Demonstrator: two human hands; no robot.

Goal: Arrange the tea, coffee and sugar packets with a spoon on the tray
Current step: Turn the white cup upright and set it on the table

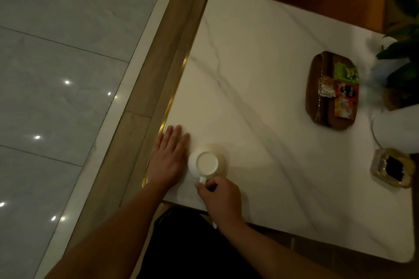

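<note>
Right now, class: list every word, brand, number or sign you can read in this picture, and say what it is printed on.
None can be read.
Green packet on the tray: print too blurred.
Red packet: a dark logo shows, lettering unreadable.
Orange packet: blurred.
Small packet: blurred.
White cup: no marking visible.

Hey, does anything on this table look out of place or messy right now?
One thing: the white cup sits upside down on its saucer, right hand pinching its handle. The packets and spoon lie tidy on the wooden tray.
</note>
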